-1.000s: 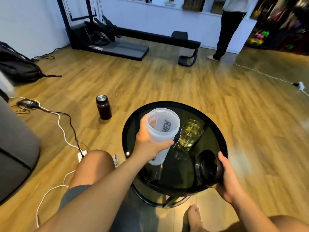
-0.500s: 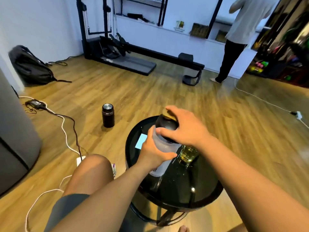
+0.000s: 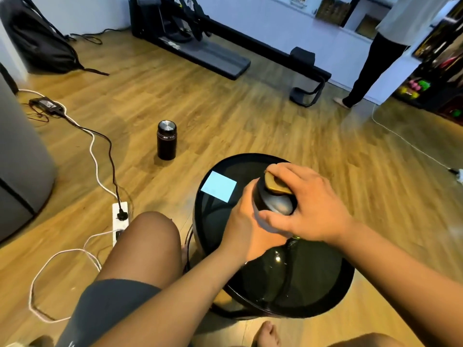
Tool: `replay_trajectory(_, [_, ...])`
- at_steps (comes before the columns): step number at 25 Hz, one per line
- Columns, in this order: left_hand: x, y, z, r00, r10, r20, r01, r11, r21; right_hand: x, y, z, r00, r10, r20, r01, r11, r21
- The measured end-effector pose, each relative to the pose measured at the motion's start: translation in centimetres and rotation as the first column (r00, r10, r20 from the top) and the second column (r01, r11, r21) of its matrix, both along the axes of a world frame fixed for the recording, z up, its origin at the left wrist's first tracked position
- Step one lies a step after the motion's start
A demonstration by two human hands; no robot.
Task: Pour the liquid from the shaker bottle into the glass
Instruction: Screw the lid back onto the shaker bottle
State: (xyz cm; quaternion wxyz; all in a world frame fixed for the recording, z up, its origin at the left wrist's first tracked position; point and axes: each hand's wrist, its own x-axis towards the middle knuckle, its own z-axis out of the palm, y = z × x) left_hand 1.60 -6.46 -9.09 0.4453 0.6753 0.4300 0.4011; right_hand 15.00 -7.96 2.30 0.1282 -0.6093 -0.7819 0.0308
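Observation:
The translucent shaker bottle (image 3: 260,219) stands upright on the round black glass table (image 3: 218,221). My left hand (image 3: 246,231) wraps around its body. On top sits its black lid (image 3: 274,202) with a gold flip cap, and my right hand (image 3: 308,206) grips that lid from above. The glass (image 3: 293,240) is almost fully hidden under my right wrist; only a sliver of its rim shows just right of the bottle.
A black flask (image 3: 166,140) stands on the wooden floor to the left of the table. A power strip (image 3: 120,217) and cables lie by my left knee. A person (image 3: 383,51) stands at the far right. A pale blue reflection (image 3: 218,186) shows on the tabletop.
My right hand carried the lid from the table's near right edge onto the open bottle and now grips it there. The glass with yellow liquid has become hidden under my right wrist.

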Motion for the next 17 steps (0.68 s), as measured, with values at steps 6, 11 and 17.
replay_trajectory(6, [-0.5,0.0,0.3,0.991,-0.107,0.080,0.109,0.994,-0.027,-1.4,-0.4,-0.3,0.988,-0.153,-0.026,0.154,0.987,0.054])
replay_trajectory(11, [-0.5,0.2,1.2,0.991,-0.094,0.094,0.099,0.994,-0.043,1.9,1.5,1.6,0.911,0.324,0.257,-0.327,0.945,-0.033])
replay_trajectory(17, [-0.3,0.5,0.6,0.990,-0.133,0.041,0.137,0.981,-0.134,-3.0,-0.7,0.8,0.928,-0.290,0.232,0.297,0.955,0.006])
